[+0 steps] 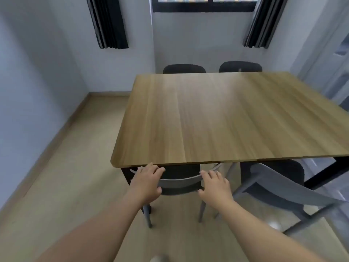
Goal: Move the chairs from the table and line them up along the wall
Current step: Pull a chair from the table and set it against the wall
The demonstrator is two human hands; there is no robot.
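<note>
Both hands, left hand (146, 183) & right hand (215, 186), curled over backrest of near grey chair (180, 183) tucked under wooden table (217, 118). Prob light, rigid; best gripped at backrest ends

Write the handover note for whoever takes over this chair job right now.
Left hand and right hand: both gripping the backrest of the near-left chair, fingers wrapped over its top rail.
That chair is tucked under the wooden table.
Near-right chair stands at the table, angled outward.
Two far chairs sit tucked in on the window side.
Done: no chair at a wall yet.
Left: pull out all four and line them up, likely along the left wall.
</note>
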